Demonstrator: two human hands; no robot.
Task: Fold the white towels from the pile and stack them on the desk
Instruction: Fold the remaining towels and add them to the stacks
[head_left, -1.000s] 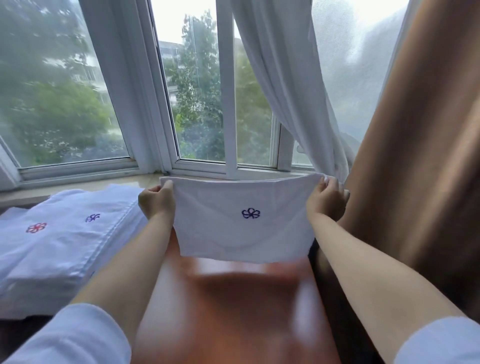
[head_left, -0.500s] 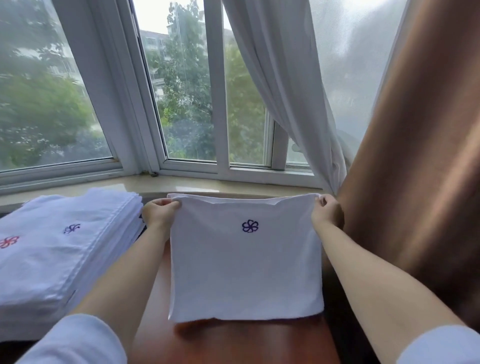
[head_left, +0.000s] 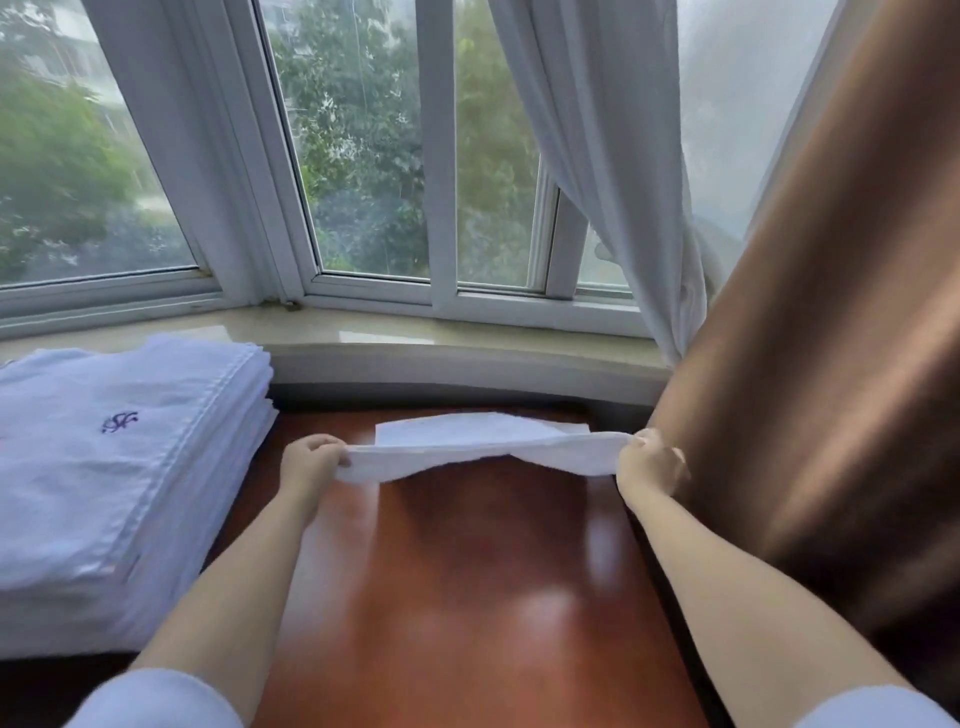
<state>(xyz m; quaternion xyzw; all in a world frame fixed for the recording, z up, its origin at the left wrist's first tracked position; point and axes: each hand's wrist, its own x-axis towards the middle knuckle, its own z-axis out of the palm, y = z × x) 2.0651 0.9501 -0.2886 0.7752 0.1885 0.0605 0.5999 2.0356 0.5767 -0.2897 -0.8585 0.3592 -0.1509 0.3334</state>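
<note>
One white towel (head_left: 483, 452) is stretched edge-on between the two hands, low over the far part of the red-brown desk (head_left: 467, 597), its middle sagging slightly and a flap of it lying flat just behind the taut edge, toward the window sill (head_left: 363, 338); whether that flap touches the desk cannot be told. The left hand (head_left: 311, 462) grips the towel's left end with curled fingers, and the right hand (head_left: 649, 462) pinches the right end, close against the brown curtain (head_left: 810, 364). To the left of the left hand, one stack of towels (head_left: 119, 483) rests on the desk, its many layered edges showing at the side though too fine to count, and one purple embroidered flower (head_left: 119, 421) shows on the top towel. One sheer white curtain (head_left: 597, 156) hangs before the window at the right. Half a second ago the towel hung as a full square facing the camera, its purple flower in plain sight; now it has swung flat and the flower is hidden. The hands have come down toward the desk, and the view has tipped lower, so the stack's red flower is out of frame.
</note>
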